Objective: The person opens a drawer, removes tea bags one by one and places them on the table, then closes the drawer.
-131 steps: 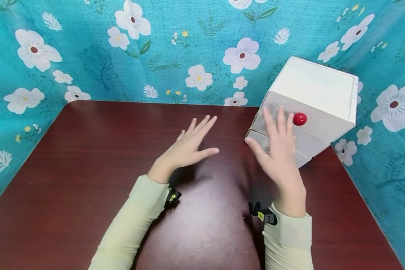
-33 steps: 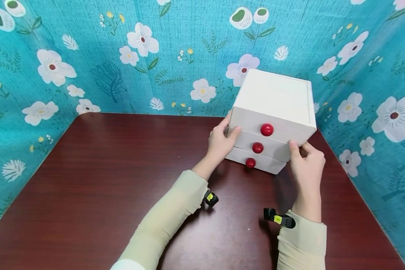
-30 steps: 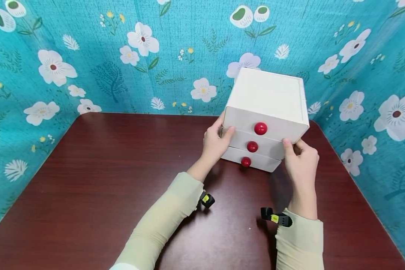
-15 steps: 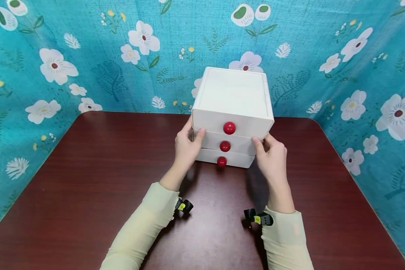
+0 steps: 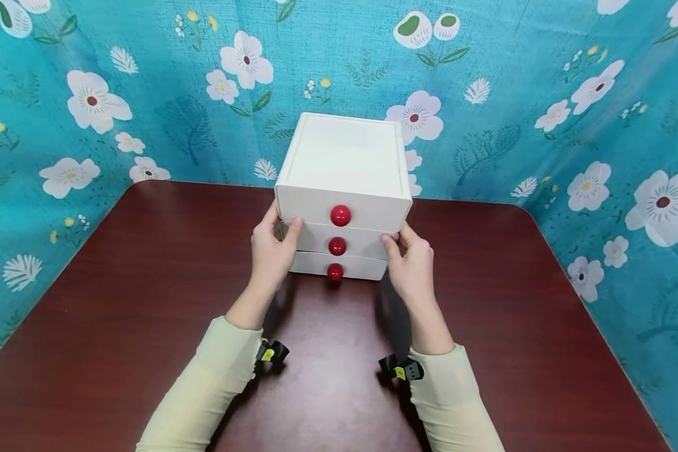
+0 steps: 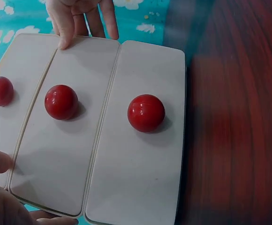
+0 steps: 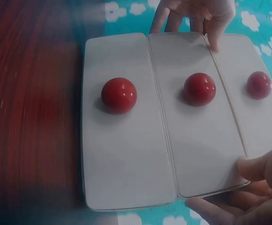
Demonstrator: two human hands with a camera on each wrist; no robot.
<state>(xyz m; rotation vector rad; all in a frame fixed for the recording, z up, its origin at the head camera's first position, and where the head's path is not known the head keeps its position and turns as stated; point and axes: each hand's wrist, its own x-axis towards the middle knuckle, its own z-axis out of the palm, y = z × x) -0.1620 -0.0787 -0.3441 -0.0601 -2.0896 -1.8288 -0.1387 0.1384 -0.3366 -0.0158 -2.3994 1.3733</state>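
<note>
White chest of drawers [image 5: 344,157], upright at the far middle of the brown table [image 5: 118,326], before a blue flowered curtain [image 5: 175,81]. My left hand [image 5: 271,254] grips its left side and my right hand [image 5: 412,267] its right, each thumb pressed on the front. Three drawers, closed, each bear a round red knob [image 5: 337,245], one above another.

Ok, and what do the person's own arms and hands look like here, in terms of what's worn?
The long, pale yellow-green fabric left sleeve and matching right sleeve end in plain cuffs. A small black left wrist device and similar right wrist device each show a bright yellow-green patch. The left hand and right hand are ungloved.
</note>
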